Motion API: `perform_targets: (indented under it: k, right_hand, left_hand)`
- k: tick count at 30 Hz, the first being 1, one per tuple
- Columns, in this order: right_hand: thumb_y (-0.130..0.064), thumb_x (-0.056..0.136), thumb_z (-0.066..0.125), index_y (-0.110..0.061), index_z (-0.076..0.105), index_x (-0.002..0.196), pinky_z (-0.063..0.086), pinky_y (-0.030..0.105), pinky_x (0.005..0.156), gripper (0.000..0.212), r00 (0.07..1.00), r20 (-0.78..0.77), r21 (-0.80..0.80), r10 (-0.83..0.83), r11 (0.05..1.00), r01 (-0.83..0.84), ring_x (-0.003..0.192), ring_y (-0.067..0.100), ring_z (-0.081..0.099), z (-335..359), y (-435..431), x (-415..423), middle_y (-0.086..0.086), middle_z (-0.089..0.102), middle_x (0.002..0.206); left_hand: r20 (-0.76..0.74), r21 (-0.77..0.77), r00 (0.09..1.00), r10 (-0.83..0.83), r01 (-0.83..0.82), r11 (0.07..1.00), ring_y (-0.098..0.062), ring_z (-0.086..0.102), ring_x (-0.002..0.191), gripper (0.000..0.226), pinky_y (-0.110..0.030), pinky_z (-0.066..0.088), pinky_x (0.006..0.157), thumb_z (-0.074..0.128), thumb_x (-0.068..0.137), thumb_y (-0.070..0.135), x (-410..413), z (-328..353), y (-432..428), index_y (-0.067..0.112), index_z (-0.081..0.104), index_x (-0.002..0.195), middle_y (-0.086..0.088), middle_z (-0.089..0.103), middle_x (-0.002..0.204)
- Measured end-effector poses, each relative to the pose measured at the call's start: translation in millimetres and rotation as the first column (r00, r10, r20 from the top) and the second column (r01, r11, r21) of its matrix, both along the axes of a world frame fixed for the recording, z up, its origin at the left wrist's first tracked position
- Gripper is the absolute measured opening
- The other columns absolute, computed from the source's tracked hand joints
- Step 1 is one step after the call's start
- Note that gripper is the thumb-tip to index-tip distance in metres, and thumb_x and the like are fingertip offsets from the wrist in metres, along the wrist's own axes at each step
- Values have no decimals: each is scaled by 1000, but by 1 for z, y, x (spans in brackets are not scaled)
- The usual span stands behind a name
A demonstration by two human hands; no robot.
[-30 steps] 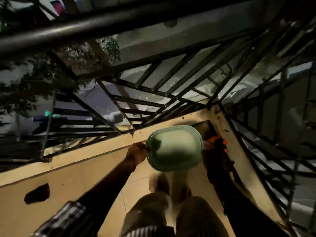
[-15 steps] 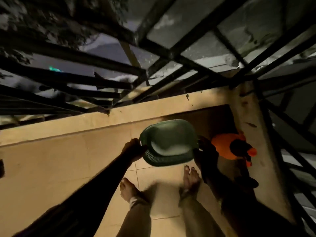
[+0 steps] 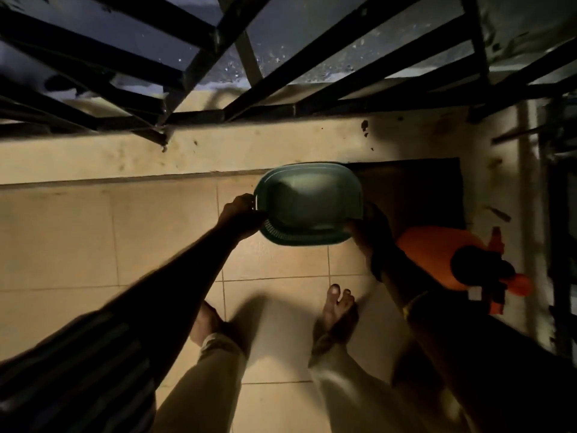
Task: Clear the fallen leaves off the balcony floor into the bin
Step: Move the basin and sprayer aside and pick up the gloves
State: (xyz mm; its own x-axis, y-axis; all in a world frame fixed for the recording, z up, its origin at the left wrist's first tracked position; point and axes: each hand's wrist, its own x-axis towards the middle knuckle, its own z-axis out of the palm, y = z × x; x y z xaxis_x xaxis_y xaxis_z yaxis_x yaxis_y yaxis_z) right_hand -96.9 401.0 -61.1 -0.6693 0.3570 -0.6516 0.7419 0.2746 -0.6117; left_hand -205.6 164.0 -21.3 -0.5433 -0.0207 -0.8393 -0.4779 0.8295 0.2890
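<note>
Overhead, black metal railing bars (image 3: 199, 57) crossed the upper frame above a pale, speckled concrete ledge (image 3: 125, 154). At centre, the left hand (image 3: 239, 215) curled its fingers round the left rim of a smooth green plastic bin (image 3: 307, 203), oval, with a ribbed lower edge, held above beige floor tiles (image 3: 156, 232). The right hand (image 3: 370, 228) gripped its right rim; shadow hid those fingers. At right stood a rounded orange sprayer (image 3: 434, 248) beside a dark mat (image 3: 415, 189).

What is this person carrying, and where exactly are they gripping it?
A green plastic basin, held over the tiled floor: the left hand grips its left rim, the right hand its right rim.
</note>
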Motion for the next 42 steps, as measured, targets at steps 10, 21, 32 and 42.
perform_targets:
  k: [10,21,32,42]
  right_hand:
    - [-26,84,75,-14,48,142,45,25,91,66,990,13,-57,-142,988,143,120,18,53,85,-34,-9,-3,56,125]
    - [-30,77,68,-44,73,94,53,53,98,23,961,-264,-219,-87,975,28,106,28,68,360,-136,-11,4,73,109]
    - [5,90,64,-13,67,110,60,24,71,27,914,-400,-403,68,882,-243,102,28,70,602,-312,5,13,72,108]
    - [-2,92,63,-22,69,100,57,31,69,23,858,-410,-496,310,714,-495,103,25,68,650,-509,48,11,71,110]
  left_hand:
    - [171,424,780,602,-610,669,-30,57,95,4,-42,48,84,61,86,13,19,94,-16,16,60,83,-16,60,99]
    - [74,614,438,896,-728,305,-17,63,90,18,-30,49,71,51,99,13,67,357,-54,12,68,106,-4,68,101]
    - [-23,755,43,999,-655,46,-18,67,90,13,-30,52,70,58,94,16,155,574,-192,16,71,99,-7,73,97]
    - [-45,773,-334,942,-609,-179,-18,67,91,14,-32,52,75,61,95,15,244,624,-368,10,69,106,-10,72,106]
